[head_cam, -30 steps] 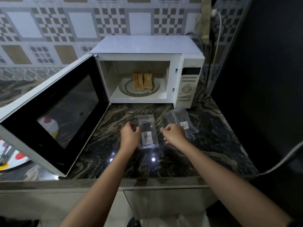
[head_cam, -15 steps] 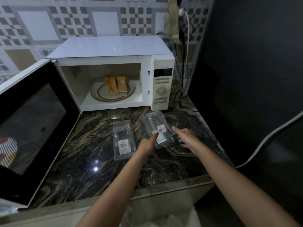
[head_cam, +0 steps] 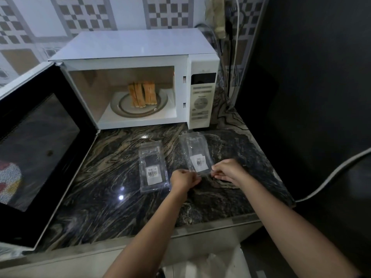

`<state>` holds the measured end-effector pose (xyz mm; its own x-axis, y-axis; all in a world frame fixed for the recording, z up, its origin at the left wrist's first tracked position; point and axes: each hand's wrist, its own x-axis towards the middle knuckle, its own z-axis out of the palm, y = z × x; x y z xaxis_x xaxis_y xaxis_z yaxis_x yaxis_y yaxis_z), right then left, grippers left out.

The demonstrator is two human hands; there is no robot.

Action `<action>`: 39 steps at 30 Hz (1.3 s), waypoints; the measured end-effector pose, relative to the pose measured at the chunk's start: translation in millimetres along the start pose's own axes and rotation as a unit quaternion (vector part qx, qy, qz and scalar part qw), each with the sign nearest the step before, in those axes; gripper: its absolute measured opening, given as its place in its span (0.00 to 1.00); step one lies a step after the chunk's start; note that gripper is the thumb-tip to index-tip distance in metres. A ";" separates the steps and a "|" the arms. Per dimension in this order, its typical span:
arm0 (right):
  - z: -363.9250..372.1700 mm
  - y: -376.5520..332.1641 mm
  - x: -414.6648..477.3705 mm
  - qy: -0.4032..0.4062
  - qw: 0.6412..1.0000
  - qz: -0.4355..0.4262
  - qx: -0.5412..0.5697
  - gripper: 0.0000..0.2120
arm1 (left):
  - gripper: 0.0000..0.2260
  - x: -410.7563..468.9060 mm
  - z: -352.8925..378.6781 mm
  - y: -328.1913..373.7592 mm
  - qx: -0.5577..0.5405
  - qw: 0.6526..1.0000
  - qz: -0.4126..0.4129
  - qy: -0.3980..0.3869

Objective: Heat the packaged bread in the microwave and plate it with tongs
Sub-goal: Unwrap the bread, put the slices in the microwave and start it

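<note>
Both hands pinch the near edge of the right-hand plastic pack (head_cam: pixel 195 155) – left hand (head_cam: pixel 183 180), right hand (head_cam: pixel 228 171). A second pack (head_cam: pixel 153 167) lies just beside it on the counter (head_cam: pixel 100 197). The bread (head_cam: pixel 142 95) sits on the turntable in the microwave (head_cam: pixel 136 77), whose door (head_cam: pixel 38 149) hangs wide open.

Checkered tile wall (head_cam: pixel 96 15) behind a dark marbled counter (head_cam: pixel 112 177); black wall (head_cam: pixel 313 77) at right.

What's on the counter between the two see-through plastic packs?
Nothing: in the head view, only bare marble countertop shows between the left pack and the right pack.
</note>
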<state>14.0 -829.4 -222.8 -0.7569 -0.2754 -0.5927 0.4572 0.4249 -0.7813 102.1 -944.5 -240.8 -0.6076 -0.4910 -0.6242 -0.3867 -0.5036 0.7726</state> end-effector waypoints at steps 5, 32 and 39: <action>-1.2 3.5 5.9 0.025 0.998 -0.017 -0.053 0.07 | 0.11 -3.7 6.4 1.9 -0.008 1.000 0.003 0.008; 30.1 -32.2 1.2 0.049 0.982 -0.109 -0.148 0.59 | 0.47 -30.0 -88.8 41.0 0.284 0.883 0.286 0.239; 44.4 -22.0 12.0 0.029 0.970 -0.123 -0.206 0.58 | 0.51 -4.5 -101.4 22.2 0.377 0.897 0.167 0.159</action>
<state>15.6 -880.3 -221.4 -0.8504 -0.3681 -0.3758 0.0424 0.6641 -0.7465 166.6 -1025.5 -232.6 -0.5952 -0.7628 -0.2527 -0.6519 0.2745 0.7069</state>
